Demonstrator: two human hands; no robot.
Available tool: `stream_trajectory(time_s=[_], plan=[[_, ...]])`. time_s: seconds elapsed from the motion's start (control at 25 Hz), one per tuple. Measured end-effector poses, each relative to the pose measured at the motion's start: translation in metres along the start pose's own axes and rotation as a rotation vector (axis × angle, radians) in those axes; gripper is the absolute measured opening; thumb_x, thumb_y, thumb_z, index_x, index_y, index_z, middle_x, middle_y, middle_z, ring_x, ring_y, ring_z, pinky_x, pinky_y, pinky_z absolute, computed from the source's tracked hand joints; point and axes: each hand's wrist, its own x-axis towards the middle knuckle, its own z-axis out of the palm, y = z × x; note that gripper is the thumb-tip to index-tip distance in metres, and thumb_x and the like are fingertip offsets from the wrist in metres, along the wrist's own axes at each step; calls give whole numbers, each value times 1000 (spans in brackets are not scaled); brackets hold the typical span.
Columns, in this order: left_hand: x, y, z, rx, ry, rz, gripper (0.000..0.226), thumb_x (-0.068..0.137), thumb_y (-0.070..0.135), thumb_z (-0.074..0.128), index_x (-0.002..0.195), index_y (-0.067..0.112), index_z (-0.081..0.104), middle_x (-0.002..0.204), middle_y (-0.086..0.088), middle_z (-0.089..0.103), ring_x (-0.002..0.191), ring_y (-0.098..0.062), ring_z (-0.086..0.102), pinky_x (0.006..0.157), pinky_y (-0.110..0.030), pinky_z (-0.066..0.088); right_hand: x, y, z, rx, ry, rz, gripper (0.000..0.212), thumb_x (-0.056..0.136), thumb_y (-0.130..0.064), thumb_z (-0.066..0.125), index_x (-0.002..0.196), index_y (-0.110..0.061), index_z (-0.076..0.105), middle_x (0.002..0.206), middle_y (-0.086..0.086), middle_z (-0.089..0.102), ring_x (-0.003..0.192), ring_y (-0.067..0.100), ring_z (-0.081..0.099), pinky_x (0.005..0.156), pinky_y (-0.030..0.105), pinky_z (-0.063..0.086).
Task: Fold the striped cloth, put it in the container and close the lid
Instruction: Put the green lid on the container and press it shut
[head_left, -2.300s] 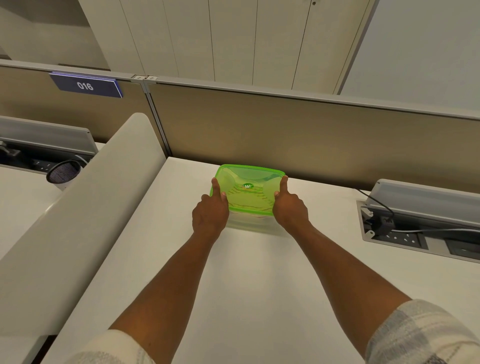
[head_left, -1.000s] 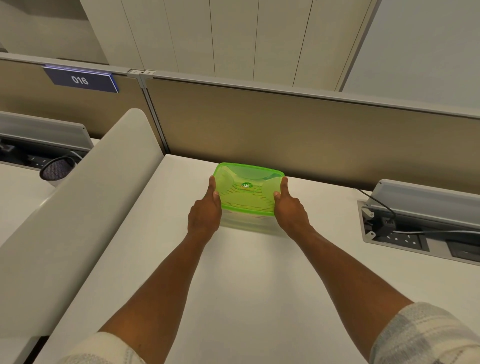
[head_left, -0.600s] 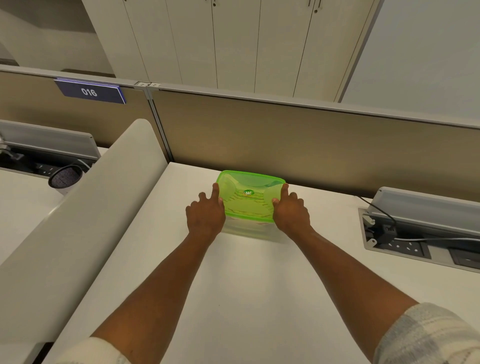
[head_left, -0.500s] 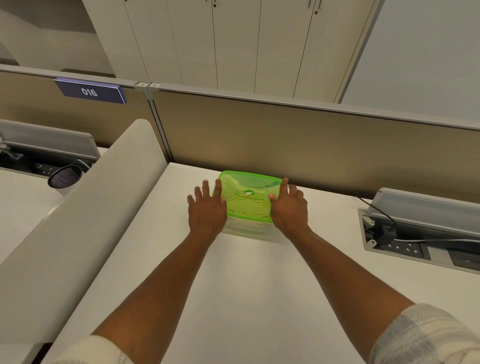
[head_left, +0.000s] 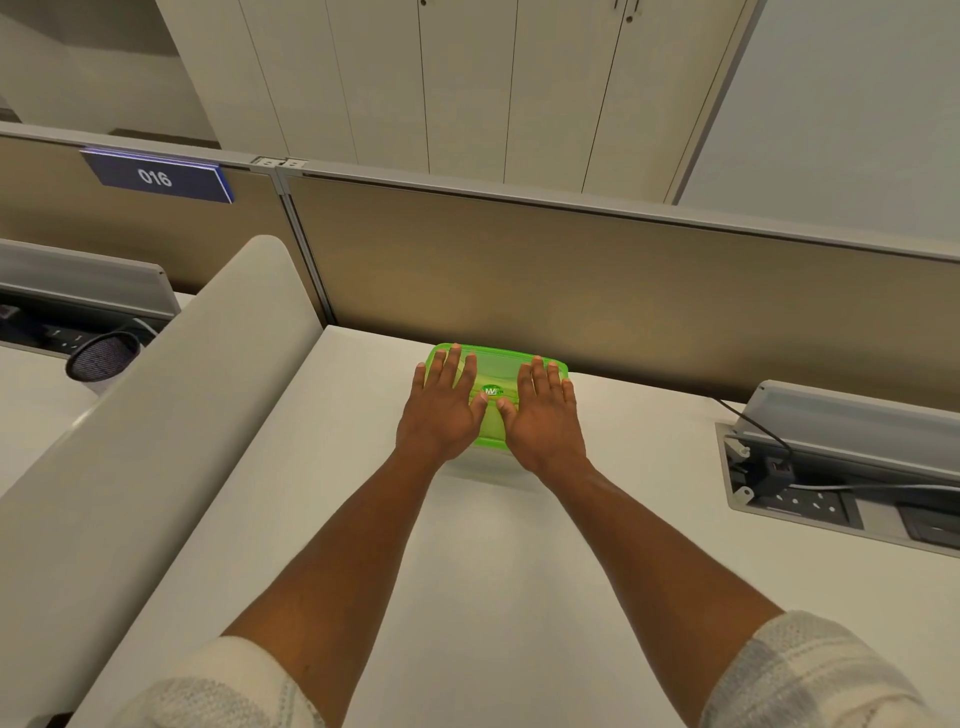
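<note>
A clear container with a translucent green lid (head_left: 494, 415) stands on the white desk (head_left: 467, 545) close to the tan partition. My left hand (head_left: 443, 408) lies flat on the lid's left half, fingers spread. My right hand (head_left: 545, 415) lies flat on its right half, fingers spread too. Between my thumbs shows the lid's round logo. The striped cloth is hidden; I cannot make it out under my hands and the lid.
A tan partition (head_left: 571, 280) runs along the back edge of the desk. A curved white divider (head_left: 171, 415) bounds the left side. At the right is a recessed power box (head_left: 831, 467) with sockets and cables. A dark mesh cup (head_left: 101, 356) stands on the neighbouring desk.
My hands left the sides of the container and moved onto the top of the lid, palms down. The lid now looks flatter on the container.
</note>
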Motion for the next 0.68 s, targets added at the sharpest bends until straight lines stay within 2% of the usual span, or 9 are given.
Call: stream_trajectory(time_s=[0.28, 0.68], plan=[[1, 1, 1, 12, -1, -13, 63, 101, 46, 28, 156, 16, 16, 164, -9, 11, 151, -26, 8, 123, -44, 6, 2, 0, 1, -34, -18, 3, 66, 101, -46, 25, 153, -7, 14, 162, 13, 11, 150, 29, 5, 123, 43, 2], [-1, 3, 2, 36, -14, -13, 64, 101, 46, 24, 156, 17, 9, 165, -8, 4, 152, -26, 1, 123, -45, 3, -2, -1, 2, -58, -19, -3, 65, 102, -44, 22, 154, -7, 10, 163, 13, 7, 150, 28, 2, 122, 43, 0]])
